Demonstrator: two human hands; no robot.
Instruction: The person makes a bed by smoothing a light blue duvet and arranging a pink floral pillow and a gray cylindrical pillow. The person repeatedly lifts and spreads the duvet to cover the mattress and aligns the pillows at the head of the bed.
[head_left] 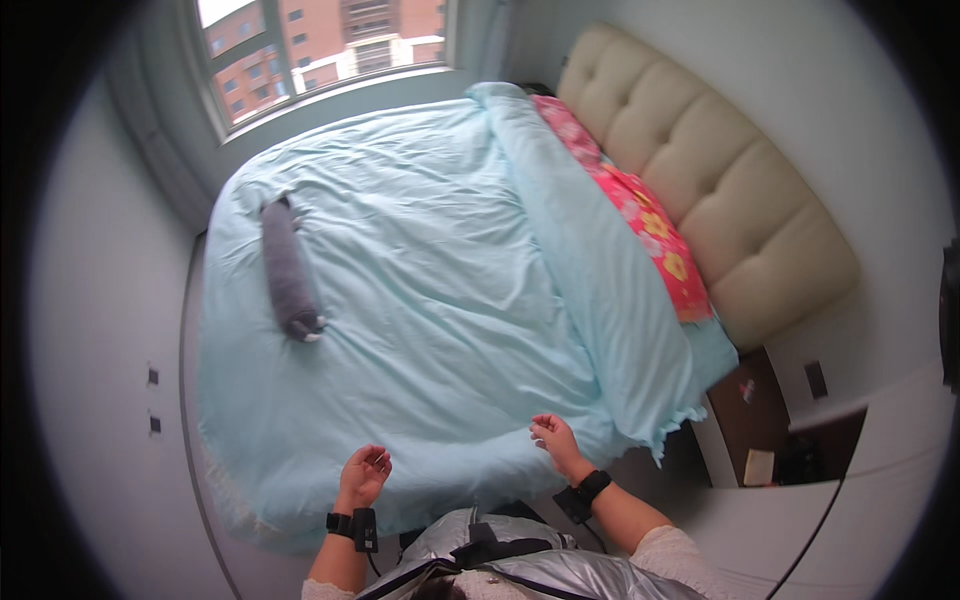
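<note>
A light blue quilt point(430, 260) covers the bed, its surface full of creases. Above its near edge is my left hand point(365, 476), fingers loosely bent and apart, with nothing in it. Further right, near the folded-back part of the quilt point(590, 270), my right hand point(556, 444) is also empty, its fingers loosely curled and slightly spread. Whether either hand brushes the cloth is hard to tell. A long grey plush pillow point(288, 268) lies on the left side of the quilt, away from both hands.
Red floral pillows point(655, 240) lie against the padded beige headboard point(710, 180) on the right. A nightstand point(745, 410) with a small pale box point(759, 467) stands near the bed's right corner. The window point(330, 60) is beyond the far side; a white wall point(110, 300) runs along the left.
</note>
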